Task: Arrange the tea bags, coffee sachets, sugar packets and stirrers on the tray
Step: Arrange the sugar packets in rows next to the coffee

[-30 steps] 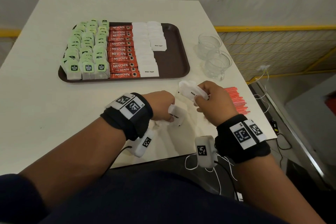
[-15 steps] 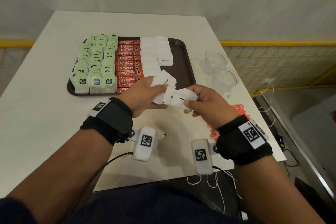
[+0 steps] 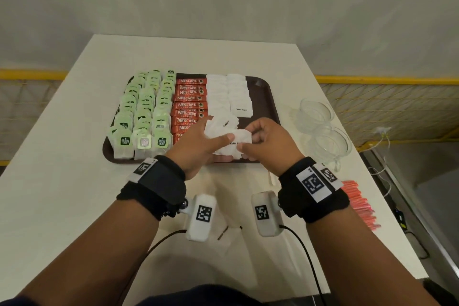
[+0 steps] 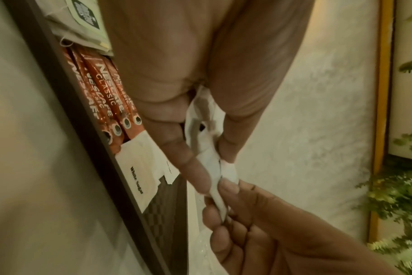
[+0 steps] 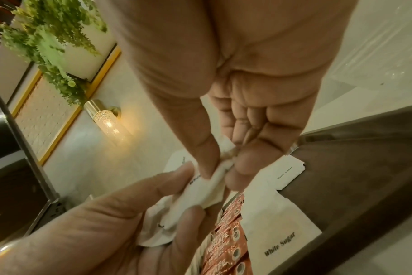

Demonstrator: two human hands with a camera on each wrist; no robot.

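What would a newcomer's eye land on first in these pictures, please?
Probably the brown tray, with green tea bags on its left, red coffee sachets in the middle and white sugar packets to the right. Over its near edge, the left hand and right hand pinch more packets.

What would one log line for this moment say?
left hand: holds sugar packets | right hand: pinches one sugar packet | place: above tray | stirrers: on table

Both hands on sugar packets
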